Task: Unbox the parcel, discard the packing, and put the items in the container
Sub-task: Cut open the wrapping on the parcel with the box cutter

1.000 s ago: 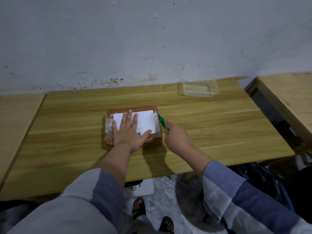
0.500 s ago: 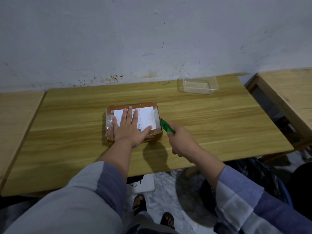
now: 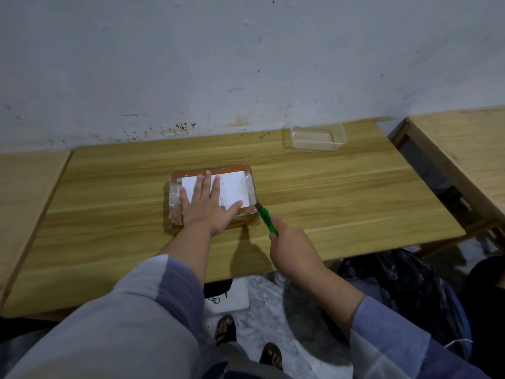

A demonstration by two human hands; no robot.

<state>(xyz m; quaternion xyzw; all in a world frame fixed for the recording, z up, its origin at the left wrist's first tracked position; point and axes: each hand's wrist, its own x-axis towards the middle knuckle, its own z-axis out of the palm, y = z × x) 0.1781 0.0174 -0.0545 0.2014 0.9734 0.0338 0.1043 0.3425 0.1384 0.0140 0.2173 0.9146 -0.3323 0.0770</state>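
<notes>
A brown cardboard parcel (image 3: 235, 170) with a white label and clear tape lies flat in the middle of the wooden table (image 3: 341, 192). My left hand (image 3: 207, 206) rests flat on its top, fingers spread, pressing down. To the right of the parcel, my right hand (image 3: 292, 247) grips a green utility knife (image 3: 266, 218). The knife's blade tip touches the parcel's near right corner. A clear plastic container (image 3: 317, 138) stands at the back right of the table, near the wall.
A second wooden table (image 3: 464, 143) stands to the right across a narrow gap, and another (image 3: 24, 192) to the left. A dark bag (image 3: 404, 283) sits on the floor under the table's right front. My sandalled feet and a white object are below the front edge.
My right hand has drawn the green knife back toward me along the parcel's right side, from the far part to the near corner. The left hand stays pressed on the parcel.
</notes>
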